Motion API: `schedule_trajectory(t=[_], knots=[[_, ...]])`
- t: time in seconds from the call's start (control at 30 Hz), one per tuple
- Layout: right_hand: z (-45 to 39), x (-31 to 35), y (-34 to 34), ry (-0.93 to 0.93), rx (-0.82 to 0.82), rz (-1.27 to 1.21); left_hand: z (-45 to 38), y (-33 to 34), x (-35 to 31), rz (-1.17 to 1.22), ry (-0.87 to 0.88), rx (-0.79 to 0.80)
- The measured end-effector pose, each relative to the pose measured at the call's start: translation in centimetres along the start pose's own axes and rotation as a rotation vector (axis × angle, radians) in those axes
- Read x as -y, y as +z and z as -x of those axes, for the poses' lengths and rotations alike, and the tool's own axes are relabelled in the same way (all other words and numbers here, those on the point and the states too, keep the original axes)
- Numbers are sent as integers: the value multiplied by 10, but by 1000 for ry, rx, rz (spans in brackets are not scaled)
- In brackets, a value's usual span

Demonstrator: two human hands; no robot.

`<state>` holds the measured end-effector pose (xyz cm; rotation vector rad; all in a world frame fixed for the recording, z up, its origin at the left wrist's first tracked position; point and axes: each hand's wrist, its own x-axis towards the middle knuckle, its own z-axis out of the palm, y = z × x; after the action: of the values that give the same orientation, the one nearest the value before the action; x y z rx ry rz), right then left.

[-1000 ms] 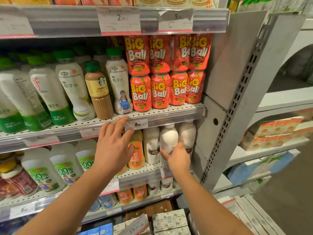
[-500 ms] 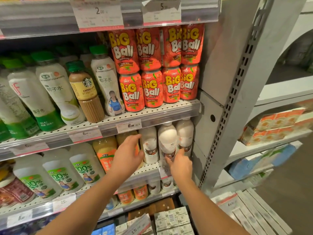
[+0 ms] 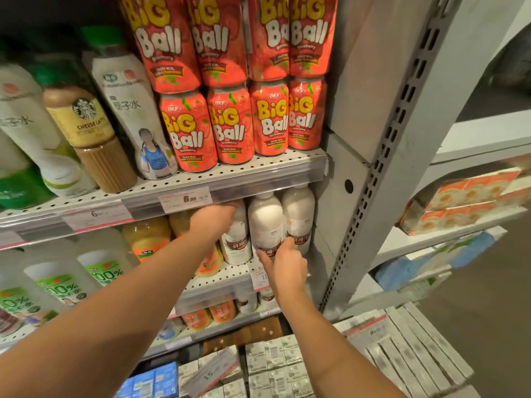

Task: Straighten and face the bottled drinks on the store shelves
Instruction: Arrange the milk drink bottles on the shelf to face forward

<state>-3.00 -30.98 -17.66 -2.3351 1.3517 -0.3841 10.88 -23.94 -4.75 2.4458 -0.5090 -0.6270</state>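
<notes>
Three white coconut-milk bottles stand at the right end of the second shelf [image 3: 230,278]. My left hand [image 3: 214,218] reaches under the upper shelf lip and closes over the top of the left white bottle [image 3: 237,245]. My right hand [image 3: 283,267] touches the lower front of the middle white bottle [image 3: 265,225], thumb and forefinger on either side of its label. The right white bottle [image 3: 298,218] stands beside the shelf upright. Orange juice bottles [image 3: 146,239] stand to the left of my left arm.
Red Big Ball cans [image 3: 230,124] are stacked two high on the shelf above, with a cheese latte bottle [image 3: 94,139] and coconut-water bottles [image 3: 135,116] to their left. A grey perforated upright [image 3: 373,196] bounds the bay at right. Boxed cartons [image 3: 273,366] lie below.
My left hand has gone from the upper shelf edge down and right onto the left white bottle. My right hand stays at the middle bottle. The view has moved closer.
</notes>
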Motion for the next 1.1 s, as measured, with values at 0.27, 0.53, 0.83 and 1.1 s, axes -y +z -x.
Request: schedule_trajectory(t=[0.27,0.53,0.83,1.1], knots=[[-12,-4,-2,-46,0,8,-4,1,-5,-275,24,-24],[-18,1,0,-57,9,53,-9,-2,1,-248,62,-73],[-19,2,2,-49,11,46,-15,-6,9,-239,115,-69],[-17,7,-3,-30,46,22,-11,-8,10,-288,95,-28]])
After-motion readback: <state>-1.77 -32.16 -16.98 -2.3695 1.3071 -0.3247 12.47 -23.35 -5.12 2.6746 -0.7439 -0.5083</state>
